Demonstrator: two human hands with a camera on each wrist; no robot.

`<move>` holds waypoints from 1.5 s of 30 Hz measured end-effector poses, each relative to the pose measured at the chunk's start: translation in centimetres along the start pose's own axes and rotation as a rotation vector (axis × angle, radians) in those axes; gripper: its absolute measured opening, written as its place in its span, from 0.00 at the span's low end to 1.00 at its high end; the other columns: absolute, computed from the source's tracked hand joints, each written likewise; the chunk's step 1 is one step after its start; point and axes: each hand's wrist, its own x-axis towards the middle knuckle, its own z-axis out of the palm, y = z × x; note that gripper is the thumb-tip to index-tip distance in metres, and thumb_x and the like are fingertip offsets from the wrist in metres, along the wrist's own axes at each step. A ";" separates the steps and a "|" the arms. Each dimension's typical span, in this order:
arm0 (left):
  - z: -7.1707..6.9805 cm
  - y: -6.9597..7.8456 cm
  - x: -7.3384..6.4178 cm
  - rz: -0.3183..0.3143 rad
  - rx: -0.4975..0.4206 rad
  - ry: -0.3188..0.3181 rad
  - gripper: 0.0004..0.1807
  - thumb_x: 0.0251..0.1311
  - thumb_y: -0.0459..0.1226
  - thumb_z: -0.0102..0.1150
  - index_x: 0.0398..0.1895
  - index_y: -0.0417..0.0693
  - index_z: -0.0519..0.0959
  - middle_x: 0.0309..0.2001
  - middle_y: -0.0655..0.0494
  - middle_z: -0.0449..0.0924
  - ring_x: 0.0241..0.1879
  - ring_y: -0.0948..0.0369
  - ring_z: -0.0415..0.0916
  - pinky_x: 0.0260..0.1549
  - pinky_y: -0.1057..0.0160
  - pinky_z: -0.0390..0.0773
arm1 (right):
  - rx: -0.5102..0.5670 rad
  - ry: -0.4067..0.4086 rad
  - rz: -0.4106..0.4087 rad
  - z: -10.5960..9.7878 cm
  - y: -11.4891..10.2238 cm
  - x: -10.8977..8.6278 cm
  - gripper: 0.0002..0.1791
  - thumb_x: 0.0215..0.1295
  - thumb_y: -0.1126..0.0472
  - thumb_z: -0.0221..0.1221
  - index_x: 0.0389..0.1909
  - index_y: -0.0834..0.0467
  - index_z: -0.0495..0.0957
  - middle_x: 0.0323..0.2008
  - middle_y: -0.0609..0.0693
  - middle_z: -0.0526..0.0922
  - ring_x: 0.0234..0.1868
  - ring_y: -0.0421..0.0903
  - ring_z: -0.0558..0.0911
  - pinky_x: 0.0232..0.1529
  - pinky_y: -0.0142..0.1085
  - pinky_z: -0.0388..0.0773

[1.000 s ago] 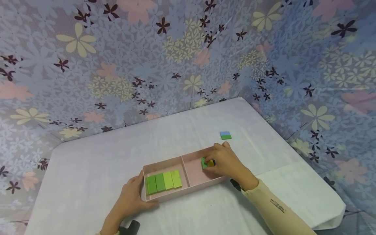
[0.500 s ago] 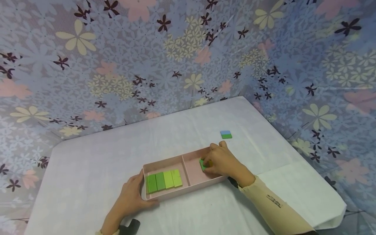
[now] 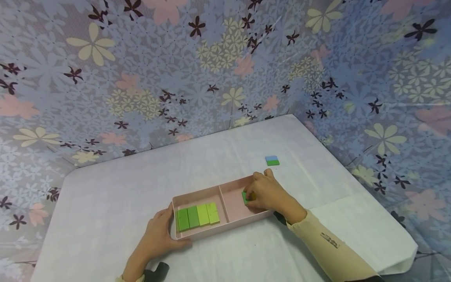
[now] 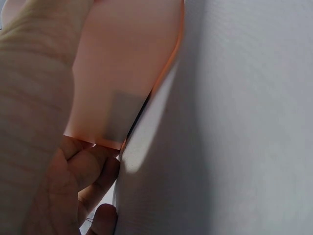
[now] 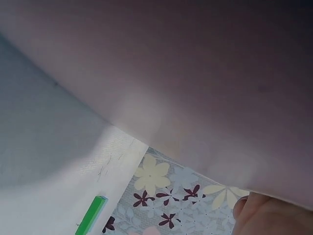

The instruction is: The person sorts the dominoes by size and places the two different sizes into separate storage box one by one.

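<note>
A shallow pink box [image 3: 237, 206] with two compartments lies on the white cloth. My left hand [image 3: 160, 231] grips its left end, thumb along the front wall; the left wrist view shows fingers curled at the edge of the pink wall [image 4: 127, 63]. My right hand [image 3: 267, 192] reaches into the right compartment and pinches a small green block [image 3: 244, 198] between thumb and fingers. Something yellow [image 3: 253, 196] peeks out beneath those fingers, mostly hidden. Several flat green blocks stand side by side in the left compartment, darker green [image 3: 183, 220] at left, yellow-green [image 3: 213, 213] at right.
Behind the box, two small pieces, one blue [image 3: 271, 158] and one green [image 3: 273, 163], lie together on the white cloth [image 3: 123, 196]. A flower-patterned curtain [image 3: 197, 78] surrounds the table's back and sides. A black wrist mount [image 3: 156, 272] sits below the left hand.
My right hand has shifted slightly left with the green block, then a touch back right; less of the yellow shows now. The left hand keeps its place on the box.
</note>
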 end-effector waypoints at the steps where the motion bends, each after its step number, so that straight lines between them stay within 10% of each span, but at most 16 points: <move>1: 0.0 0.0 0.0 0.000 0.000 -0.001 0.76 0.30 0.71 0.76 0.80 0.42 0.51 0.66 0.40 0.71 0.67 0.42 0.65 0.66 0.35 0.64 | -0.001 -0.001 0.000 0.0 0.0 0.0 0.08 0.45 0.45 0.78 0.22 0.40 0.89 0.25 0.28 0.80 0.29 0.38 0.60 0.37 0.41 0.49; 39: -0.1 0.0 0.1 0.012 0.002 0.005 0.76 0.30 0.71 0.76 0.81 0.44 0.51 0.65 0.42 0.73 0.67 0.43 0.66 0.65 0.35 0.64 | -0.014 -0.002 -0.040 0.0 -0.3 0.0 0.08 0.48 0.44 0.77 0.22 0.39 0.88 0.39 0.34 0.88 0.32 0.38 0.63 0.39 0.41 0.52; 45: 0.0 -0.1 0.1 0.029 0.000 0.014 0.76 0.30 0.71 0.76 0.81 0.44 0.51 0.65 0.43 0.74 0.66 0.43 0.67 0.65 0.34 0.64 | -0.019 -0.005 -0.028 -0.2 -0.3 -0.1 0.08 0.48 0.47 0.78 0.20 0.38 0.86 0.28 0.28 0.84 0.33 0.39 0.65 0.38 0.42 0.51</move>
